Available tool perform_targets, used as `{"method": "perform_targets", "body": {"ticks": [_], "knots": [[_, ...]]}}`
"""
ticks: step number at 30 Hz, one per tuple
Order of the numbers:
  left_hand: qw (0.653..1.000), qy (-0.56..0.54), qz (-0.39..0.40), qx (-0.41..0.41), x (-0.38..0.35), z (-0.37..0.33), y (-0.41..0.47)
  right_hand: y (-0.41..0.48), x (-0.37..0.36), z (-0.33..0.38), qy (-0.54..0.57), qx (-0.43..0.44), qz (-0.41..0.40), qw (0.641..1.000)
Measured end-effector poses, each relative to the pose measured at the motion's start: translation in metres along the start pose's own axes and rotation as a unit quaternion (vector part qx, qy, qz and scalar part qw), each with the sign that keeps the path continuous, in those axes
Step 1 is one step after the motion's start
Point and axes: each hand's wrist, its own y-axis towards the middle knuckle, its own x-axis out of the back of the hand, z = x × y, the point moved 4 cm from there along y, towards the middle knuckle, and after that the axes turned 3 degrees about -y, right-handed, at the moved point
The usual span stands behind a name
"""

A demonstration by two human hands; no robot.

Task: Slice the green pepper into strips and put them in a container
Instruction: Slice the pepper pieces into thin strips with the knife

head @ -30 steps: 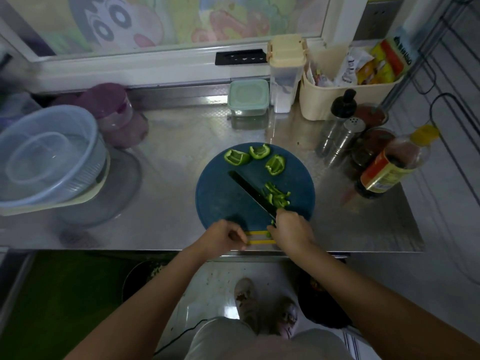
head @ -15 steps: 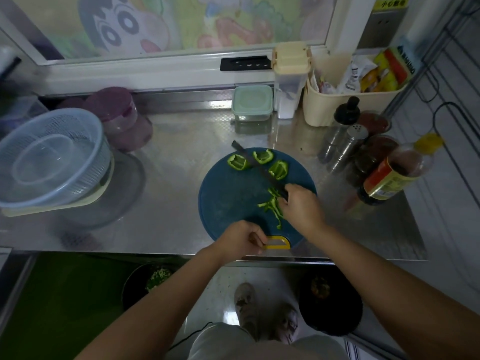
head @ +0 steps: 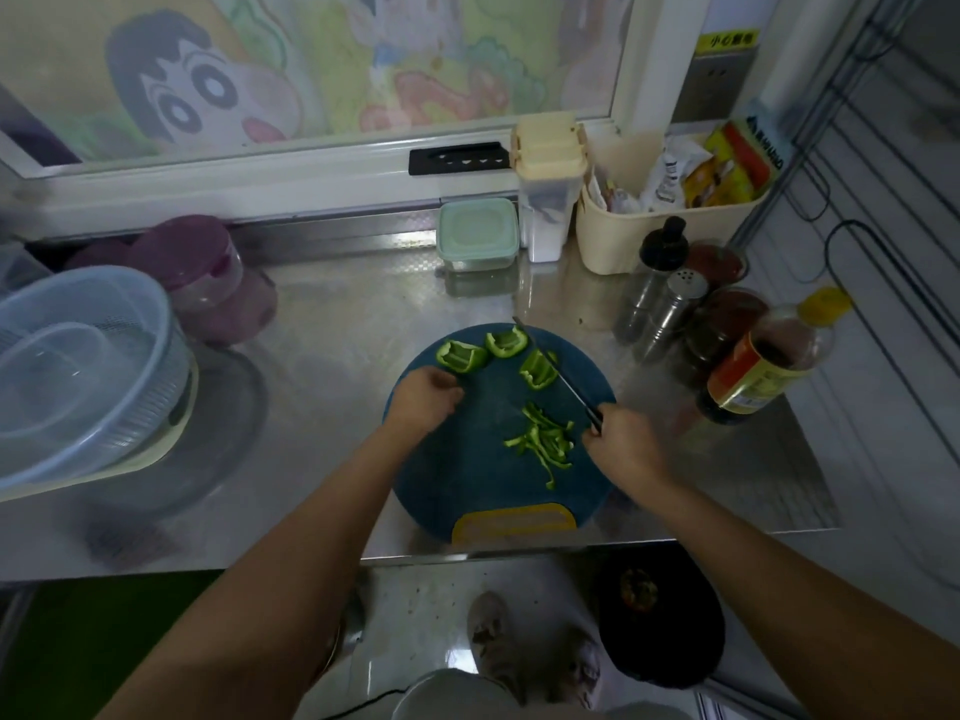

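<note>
Hiding knife (head: 558,376) handle: right hand (head: 623,444)

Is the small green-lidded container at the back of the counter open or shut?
Shut: the pale green lid sits flat on the container. Contents cannot be told.

The round cutting board (head: 467,475) is dark blue with a yellow handle (head: 514,519) at its near edge. The pepper strips (head: 545,444) and three larger pepper pieces (head: 462,354) on it are bright green. The worktop (head: 332,356) is bare silvery steel. The far-right basket (head: 644,236) is cream, the sauce bottle (head: 763,361) has a yellow cap and red-and-yellow label, and the far container (head: 478,233) has a pale green lid.
</note>
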Motion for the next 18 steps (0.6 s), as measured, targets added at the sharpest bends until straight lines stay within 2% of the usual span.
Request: {"method": "perform_targets", "body": {"ticks": [8, 15, 18], "knots": [[0.988, -0.082, -0.068, 0.109, 0.002, 0.002, 0.050, 0.003, 0.001, 0.003, 0.006, -0.023, 0.013, 1.000], [0.979, -0.115, -0.113, 0.125, -0.005, 0.019, 0.070, 0.001, 0.001, 0.004, 0.006, -0.028, 0.023, 0.999], [0.975, -0.164, -0.098, 0.114, -0.002, 0.008, 0.057, -0.001, 0.002, 0.006, 0.017, -0.024, 0.026, 0.999]]}}
